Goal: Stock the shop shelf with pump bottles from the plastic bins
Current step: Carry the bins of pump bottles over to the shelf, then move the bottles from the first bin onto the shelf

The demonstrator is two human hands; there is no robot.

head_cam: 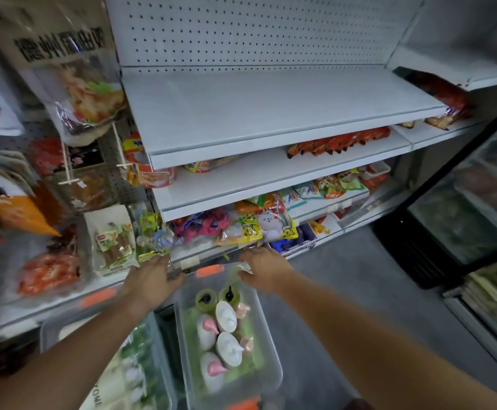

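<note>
- clear bin sits low at 6 o'clock, right in front of the shelving, orange latch on its far end
- pump bottles are all inside it, standing up: white ones with pink pumps down the middle, a couple of yellow-green ones with black tops at the 12 o'clock end
- left hand is at the bin's 11 o'clock corner, palm down, fingers stretched toward the shelf edge; too blurry to tell if it actually grips the rim
- right hand is at the 1 o'clock corner, back of the hand up, fingers bent down over something pale at the rim; can't tell if it's holding it
- neither hand has a bottle
- second bin at 7 o'clock, just beside the first, greenish stuff inside
- top shelf at 12 o'clock is bare white board
- snack packs crowd the low shelf just past the hands
- hanging bags at 10 o'clock, glass-door fridge at 3 o'clock
</note>
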